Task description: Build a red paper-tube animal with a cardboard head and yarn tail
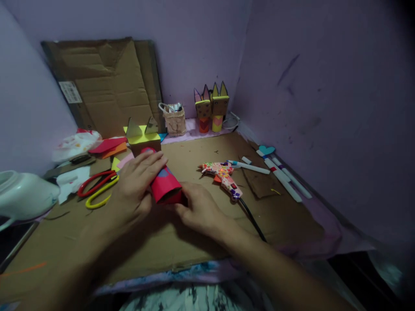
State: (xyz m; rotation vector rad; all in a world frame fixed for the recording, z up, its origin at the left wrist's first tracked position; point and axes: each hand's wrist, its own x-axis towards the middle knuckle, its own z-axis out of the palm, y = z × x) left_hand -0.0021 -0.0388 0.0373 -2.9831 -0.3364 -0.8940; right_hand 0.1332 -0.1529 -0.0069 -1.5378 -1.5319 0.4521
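Surface (207, 250): topped with brown cardboard.
Cardboard sheets (106, 77): leaning upright at the back left.
White jug (26, 196): at the left edge.
Left hand (139, 183): fingers together, bent over the top of the red paper tube (166, 183), holding it from the left.
Right hand (197, 207): closed on the tube's near end, from the right; some fingertips hidden.
Eared cardboard box (144, 137): yellow-topped, just beyond the tube.
Red paper tube: between both hands, spotted, near end open; whether it touches the surface, I cannot tell.
Glue gun (223, 172): flower-patterned, lying right of the right hand, nozzle pointing left.
Scissors (112, 173): red and yellow handles, left of the left hand.
Cat-eared figures (203, 108): two, standing side by side at the back.
Markers (283, 180): white, lying at the right.
Blue heart (266, 150): beside the markers' far ends.
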